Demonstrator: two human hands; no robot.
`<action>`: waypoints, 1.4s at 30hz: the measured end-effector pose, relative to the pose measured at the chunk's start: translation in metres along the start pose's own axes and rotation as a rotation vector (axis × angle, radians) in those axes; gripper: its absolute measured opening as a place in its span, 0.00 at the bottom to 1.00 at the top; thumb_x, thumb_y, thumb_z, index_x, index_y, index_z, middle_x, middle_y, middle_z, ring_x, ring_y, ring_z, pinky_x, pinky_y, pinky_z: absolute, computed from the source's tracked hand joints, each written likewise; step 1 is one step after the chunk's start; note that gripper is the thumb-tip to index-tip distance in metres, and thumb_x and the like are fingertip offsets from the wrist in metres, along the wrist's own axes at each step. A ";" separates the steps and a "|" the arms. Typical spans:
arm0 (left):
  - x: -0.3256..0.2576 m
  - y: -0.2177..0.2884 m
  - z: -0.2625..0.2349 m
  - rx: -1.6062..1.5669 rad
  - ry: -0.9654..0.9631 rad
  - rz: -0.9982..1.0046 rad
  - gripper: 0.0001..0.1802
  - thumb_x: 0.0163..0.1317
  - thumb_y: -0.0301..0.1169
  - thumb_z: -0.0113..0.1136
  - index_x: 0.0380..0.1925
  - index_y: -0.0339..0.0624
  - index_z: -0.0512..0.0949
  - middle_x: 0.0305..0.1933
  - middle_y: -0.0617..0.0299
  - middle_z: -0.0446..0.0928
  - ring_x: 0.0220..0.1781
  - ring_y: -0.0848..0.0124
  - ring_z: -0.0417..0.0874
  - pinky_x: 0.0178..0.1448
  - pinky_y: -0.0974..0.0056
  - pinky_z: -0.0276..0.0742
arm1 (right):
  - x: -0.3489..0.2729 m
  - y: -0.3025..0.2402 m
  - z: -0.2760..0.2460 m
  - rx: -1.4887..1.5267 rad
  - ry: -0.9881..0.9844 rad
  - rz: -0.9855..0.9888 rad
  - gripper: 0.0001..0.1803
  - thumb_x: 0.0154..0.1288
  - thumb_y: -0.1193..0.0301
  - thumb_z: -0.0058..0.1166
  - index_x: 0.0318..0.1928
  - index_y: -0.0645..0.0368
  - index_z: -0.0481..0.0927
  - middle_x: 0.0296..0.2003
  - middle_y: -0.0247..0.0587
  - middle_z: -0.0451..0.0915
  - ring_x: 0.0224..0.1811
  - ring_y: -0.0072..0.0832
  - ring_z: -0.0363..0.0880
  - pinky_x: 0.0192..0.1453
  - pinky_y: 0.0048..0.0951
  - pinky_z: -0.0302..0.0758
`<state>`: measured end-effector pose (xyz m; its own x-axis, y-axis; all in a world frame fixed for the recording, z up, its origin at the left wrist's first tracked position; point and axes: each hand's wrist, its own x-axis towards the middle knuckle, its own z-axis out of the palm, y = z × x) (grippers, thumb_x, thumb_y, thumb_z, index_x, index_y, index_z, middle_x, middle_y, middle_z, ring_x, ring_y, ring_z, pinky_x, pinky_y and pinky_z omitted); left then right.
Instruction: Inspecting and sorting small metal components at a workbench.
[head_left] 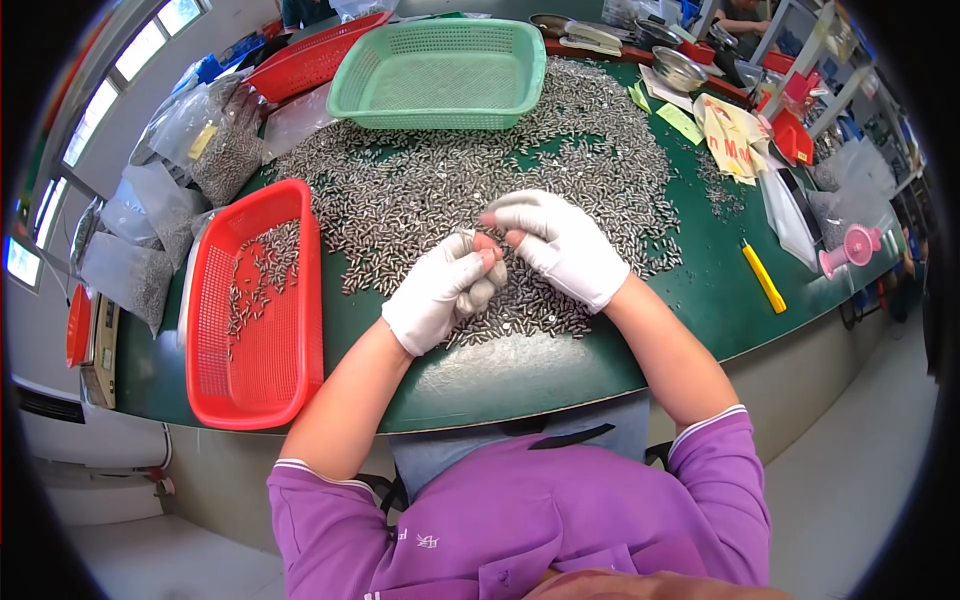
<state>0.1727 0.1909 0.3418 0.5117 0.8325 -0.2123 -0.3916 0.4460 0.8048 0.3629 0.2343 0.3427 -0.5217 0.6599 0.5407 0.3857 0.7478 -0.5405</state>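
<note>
Small shiny metal pins (pixel 385 215) lie in a wide spread over the green table. Above the near part of this spread are both my hands, in white gloves with some fingertips bare. My left hand (pixel 450 284) is closed, thumb and forefinger pinched together; whatever they hold is too small to make out. Just to its right, my right hand (pixel 565 245) arches over the pins, its bare thumb and forefinger tips apart and close to the left fingertips. Left of my left forearm sits a red perforated basket (pixel 262 375) with some loose pins inside.
A green plastic basket (pixel 440 118) stands on the far side of the pins. Clear bags of pins (pixel 225 150) line the left edge. At the right lie a yellow-handled cutter (pixel 764 278), a pink handheld fan (pixel 852 248) and a printed cloth bag (pixel 730 138). Metal bowls (pixel 678 70) stand farther back.
</note>
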 end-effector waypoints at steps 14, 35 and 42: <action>-0.001 -0.002 -0.003 -0.089 -0.030 0.053 0.12 0.66 0.38 0.50 0.40 0.41 0.70 0.32 0.63 0.73 0.21 0.81 0.64 0.23 0.79 0.59 | 0.005 0.004 -0.006 -0.265 0.163 0.012 0.06 0.51 0.67 0.58 0.29 0.55 0.79 0.33 0.39 0.79 0.39 0.38 0.77 0.44 0.36 0.74; -0.002 -0.002 -0.001 0.006 0.020 0.094 0.12 0.65 0.40 0.54 0.38 0.43 0.70 0.29 0.66 0.71 0.18 0.83 0.59 0.22 0.78 0.54 | -0.001 0.000 -0.006 -0.331 0.039 0.114 0.16 0.49 0.68 0.60 0.41 0.54 0.81 0.43 0.41 0.78 0.48 0.38 0.76 0.53 0.35 0.72; 0.000 -0.003 -0.005 -0.060 -0.006 0.064 0.14 0.66 0.41 0.51 0.41 0.41 0.71 0.29 0.65 0.71 0.19 0.81 0.61 0.23 0.77 0.56 | 0.001 0.007 0.002 -0.447 -0.068 0.086 0.06 0.48 0.67 0.58 0.22 0.54 0.79 0.29 0.38 0.78 0.37 0.38 0.77 0.43 0.37 0.74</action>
<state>0.1706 0.1909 0.3365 0.4888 0.8580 -0.1579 -0.4691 0.4111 0.7817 0.3633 0.2400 0.3379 -0.5161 0.7261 0.4543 0.7124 0.6584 -0.2430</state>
